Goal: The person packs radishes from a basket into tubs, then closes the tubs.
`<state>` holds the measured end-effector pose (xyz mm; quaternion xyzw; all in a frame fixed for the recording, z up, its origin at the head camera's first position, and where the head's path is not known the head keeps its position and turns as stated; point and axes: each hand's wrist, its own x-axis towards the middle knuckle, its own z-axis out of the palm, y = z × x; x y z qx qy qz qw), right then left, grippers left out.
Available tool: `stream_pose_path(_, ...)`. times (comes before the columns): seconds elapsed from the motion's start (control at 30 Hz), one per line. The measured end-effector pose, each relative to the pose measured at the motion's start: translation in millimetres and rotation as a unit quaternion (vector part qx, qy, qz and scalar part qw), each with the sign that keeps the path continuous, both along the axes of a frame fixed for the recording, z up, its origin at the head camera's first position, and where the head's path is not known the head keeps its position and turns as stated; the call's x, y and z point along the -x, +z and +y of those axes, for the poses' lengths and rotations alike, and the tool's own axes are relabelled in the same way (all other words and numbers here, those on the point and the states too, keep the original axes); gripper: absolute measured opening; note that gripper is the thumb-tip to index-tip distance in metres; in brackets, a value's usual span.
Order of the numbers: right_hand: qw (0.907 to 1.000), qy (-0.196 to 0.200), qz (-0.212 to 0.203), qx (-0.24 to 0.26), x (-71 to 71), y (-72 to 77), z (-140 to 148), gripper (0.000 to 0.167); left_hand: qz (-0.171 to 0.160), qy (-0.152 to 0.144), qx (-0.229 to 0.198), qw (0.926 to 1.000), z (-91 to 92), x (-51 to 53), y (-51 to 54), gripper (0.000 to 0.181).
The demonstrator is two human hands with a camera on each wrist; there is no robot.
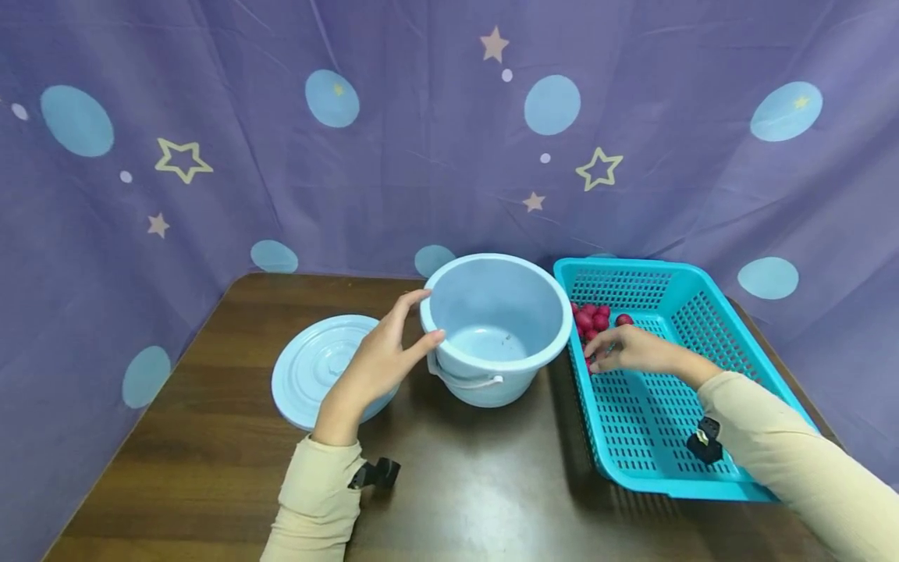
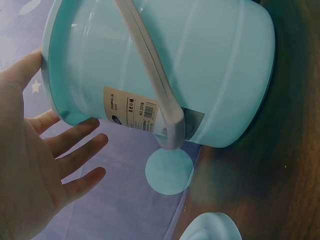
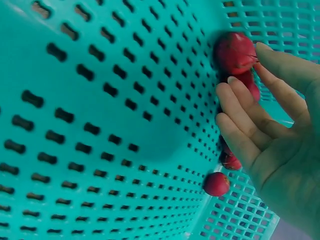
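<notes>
A light blue bucket [image 1: 492, 394] stands upright in the middle of the table. My left hand [image 1: 375, 355] touches its rim at the left, thumb and fingers spread. In the left wrist view the fingers look mostly straight beside the bucket's wall. My right hand [image 1: 639, 349] is inside the turquoise basket [image 1: 688, 492], over its left side. Several red radishes [image 1: 600, 321] lie there. The right wrist view puts the thumb and index fingertips at the edge of one radish [image 3: 235, 52], the other fingers loosely extended; no firm grip shows.
A light blue lid [image 1: 305, 375] lies on the wooden table [image 1: 182, 445] left of the bucket. The bucket's pale handle [image 2: 150, 65] hangs down its side. A purple patterned cloth [image 1: 435, 156] hangs behind the table. The basket's raised walls surround the right hand.
</notes>
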<state>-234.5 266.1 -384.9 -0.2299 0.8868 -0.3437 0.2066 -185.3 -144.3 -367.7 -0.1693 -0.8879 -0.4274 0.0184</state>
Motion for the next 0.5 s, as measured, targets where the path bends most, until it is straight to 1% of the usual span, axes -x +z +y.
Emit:
stream_pose_path(0.1, 0.9999, 0.004, -0.011, 0.002, -0.4, -4.7, -0.5, 0.033, 0.001, 0.001, 0.001, 1.0, -0.5, -0.3, 1.1, 0.069)
stream_pose_path(0.17, 0.9999, 0.002, -0.01, -0.002, -0.3, -7.9, -0.8, 0.035, 0.0, 0.001, 0.002, 1.0, -0.6, -0.6, 1.3, 0.069)
stream_pose_path(0.33, 0.9996, 0.005, 0.024, -0.016, 1.5, -14.5, -2.8, 0.032, -0.004, 0.001, 0.002, 1.0, -0.5, -1.6, 1.5, 0.071)
stream_pose_path(0.5, 0.9987, 0.006, 0.044, -0.026, -0.6, -15.4, -6.7, 0.025, -0.006, 0.002, 0.004, 1.0, -0.1, -1.6, 1.0, 0.07)
